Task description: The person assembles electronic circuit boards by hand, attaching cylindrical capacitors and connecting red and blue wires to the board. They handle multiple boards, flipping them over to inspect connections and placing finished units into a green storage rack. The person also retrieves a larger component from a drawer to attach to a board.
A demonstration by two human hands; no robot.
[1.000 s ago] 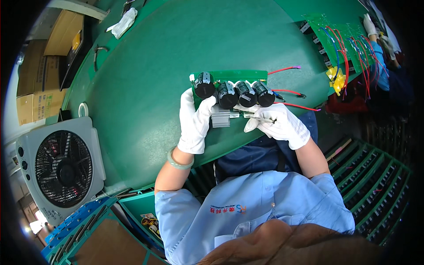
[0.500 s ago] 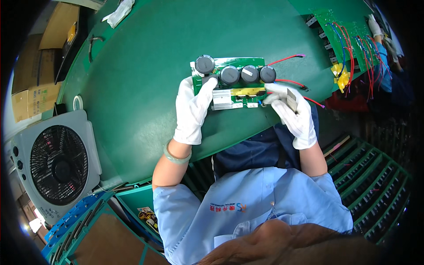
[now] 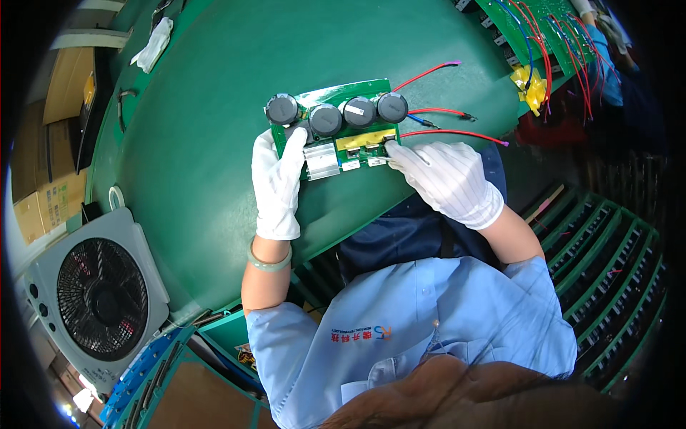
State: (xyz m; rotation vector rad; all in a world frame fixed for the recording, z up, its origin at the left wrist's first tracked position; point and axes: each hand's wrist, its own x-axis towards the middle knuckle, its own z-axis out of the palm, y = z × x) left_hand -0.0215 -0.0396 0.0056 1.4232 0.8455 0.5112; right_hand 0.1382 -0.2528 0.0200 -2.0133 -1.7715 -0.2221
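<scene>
A green circuit board (image 3: 314, 96) with several black round capacitors (image 3: 359, 112), a silver finned heat sink (image 3: 321, 161) and a strip of yellow tape (image 3: 364, 139) is tilted over the green table. My left hand (image 3: 279, 186), in a white glove, grips its left end, with the thumb on top beside the heat sink. At the lower right corner of the board, my gloved right hand (image 3: 446, 175) has its fingertips pinched against the small parts. Whatever it pinches is hidden by the fingers. Red wires (image 3: 454, 136) and a short blue one trail from the board's right end.
A grey box fan (image 3: 100, 293) stands at the left, below cardboard boxes (image 3: 53, 204). A white glove (image 3: 153, 46) lies at the table's far left. Wired green boards (image 3: 543, 28) and another person's blue sleeve (image 3: 607, 68) are at the far right, above a green slotted rack (image 3: 600, 286).
The board and my left hand appear further left in the view. My right hand has turned palm down and closed in on the board's corner; the flat grey piece in its fingers no longer shows.
</scene>
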